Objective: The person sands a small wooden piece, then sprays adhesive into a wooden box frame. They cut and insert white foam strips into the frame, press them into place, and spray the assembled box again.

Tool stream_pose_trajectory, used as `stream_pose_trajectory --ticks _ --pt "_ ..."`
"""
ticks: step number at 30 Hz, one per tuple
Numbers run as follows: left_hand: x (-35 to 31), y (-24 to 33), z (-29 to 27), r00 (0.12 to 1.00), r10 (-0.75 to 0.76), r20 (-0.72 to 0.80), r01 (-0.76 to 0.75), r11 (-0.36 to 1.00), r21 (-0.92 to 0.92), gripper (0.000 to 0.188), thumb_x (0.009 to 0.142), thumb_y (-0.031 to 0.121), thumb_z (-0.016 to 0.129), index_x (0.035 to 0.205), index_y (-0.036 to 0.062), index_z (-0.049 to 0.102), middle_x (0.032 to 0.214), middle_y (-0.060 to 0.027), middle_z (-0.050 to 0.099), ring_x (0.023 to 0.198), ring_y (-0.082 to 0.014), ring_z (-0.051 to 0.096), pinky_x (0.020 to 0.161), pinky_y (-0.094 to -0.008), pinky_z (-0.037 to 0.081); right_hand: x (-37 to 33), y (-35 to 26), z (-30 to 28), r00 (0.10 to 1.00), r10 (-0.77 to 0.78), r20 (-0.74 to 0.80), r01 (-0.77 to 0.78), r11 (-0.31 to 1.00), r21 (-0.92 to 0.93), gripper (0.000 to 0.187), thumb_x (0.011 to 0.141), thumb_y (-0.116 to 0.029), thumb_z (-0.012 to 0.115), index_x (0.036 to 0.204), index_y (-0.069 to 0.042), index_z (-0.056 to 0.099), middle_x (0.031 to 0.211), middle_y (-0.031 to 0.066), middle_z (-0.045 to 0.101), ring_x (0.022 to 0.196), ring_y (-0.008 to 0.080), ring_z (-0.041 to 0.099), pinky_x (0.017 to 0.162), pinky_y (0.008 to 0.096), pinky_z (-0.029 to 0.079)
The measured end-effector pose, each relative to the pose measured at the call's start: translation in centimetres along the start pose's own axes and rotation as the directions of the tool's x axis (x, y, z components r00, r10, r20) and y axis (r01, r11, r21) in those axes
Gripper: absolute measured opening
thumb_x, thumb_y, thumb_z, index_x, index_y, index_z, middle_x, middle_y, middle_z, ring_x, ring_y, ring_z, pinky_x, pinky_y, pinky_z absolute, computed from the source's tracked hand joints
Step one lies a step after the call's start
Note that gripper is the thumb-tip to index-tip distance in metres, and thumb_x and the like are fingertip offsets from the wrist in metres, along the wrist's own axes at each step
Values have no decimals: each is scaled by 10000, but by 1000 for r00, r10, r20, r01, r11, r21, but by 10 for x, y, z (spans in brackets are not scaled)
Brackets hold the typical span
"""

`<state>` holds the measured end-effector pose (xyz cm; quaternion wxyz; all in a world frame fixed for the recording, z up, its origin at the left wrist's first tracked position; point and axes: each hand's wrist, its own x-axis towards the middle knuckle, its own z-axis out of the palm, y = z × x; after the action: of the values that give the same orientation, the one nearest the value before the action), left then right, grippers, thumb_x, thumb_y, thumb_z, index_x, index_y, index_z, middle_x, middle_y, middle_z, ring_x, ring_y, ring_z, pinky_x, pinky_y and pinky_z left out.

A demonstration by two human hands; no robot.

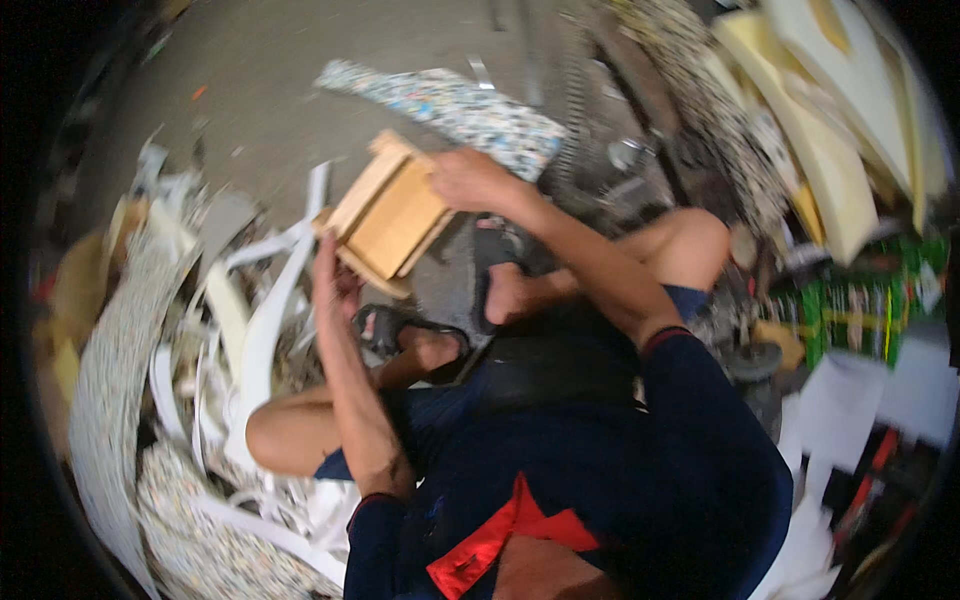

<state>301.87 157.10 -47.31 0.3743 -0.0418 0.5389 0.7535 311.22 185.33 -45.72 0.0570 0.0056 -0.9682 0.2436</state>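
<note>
Between my hands a small, shallow wooden box-like frame [393, 222] is held tilted above the floor, in front of my feet. It has a flat light-brown panel with raised pale strips along its edges. My right hand [473, 181] grips its upper right side, the fingers closed over the edge. At the lower left corner my left hand [335, 272] holds the other end; some of its fingers are hidden by the wood, and the picture is slightly blurred there. What lies under the frame cannot be seen.
A speckled foam sheet [455, 105] lies on the floor beyond the frame. White foam strips [268, 335] and speckled foam [125, 345] pile up at left. Cream foam slabs [815, 120] stand at right, near a green printed sack [860, 305]. My sandalled feet [500, 285] are close below.
</note>
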Motion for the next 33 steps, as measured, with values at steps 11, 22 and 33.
stream_pose_trajectory --ticks 11,22,33 --pt "-8 6 36 973 -190 -130 206 971 122 1132 738 714 686 1440 -99 330 1358 -386 373 1031 -504 588 723 -567 589 -11 21 -35 849 442 289 -524 634 568 601 1032 -492 420 880 9 714 712 73 632 643 138 551 640 295 461" --pt "4 -23 14 956 -190 -221 183 982 -55 1110 696 754 709 1457 9 397 1418 -290 374 1184 -470 501 845 -703 481 -109 100 29 379 925 -13 -803 336 492 550 760 -454 794 957 48 684 884 164 706 730 245 709 622 351 575" --pt "8 21 -14 977 95 -189 -143 954 -262 955 746 721 710 1393 59 473 1340 -185 493 1173 -372 556 759 -562 584 -200 222 36 -34 854 -519 -755 318 573 726 822 -444 738 1306 53 526 1228 261 632 1144 406 602 983 474 447"
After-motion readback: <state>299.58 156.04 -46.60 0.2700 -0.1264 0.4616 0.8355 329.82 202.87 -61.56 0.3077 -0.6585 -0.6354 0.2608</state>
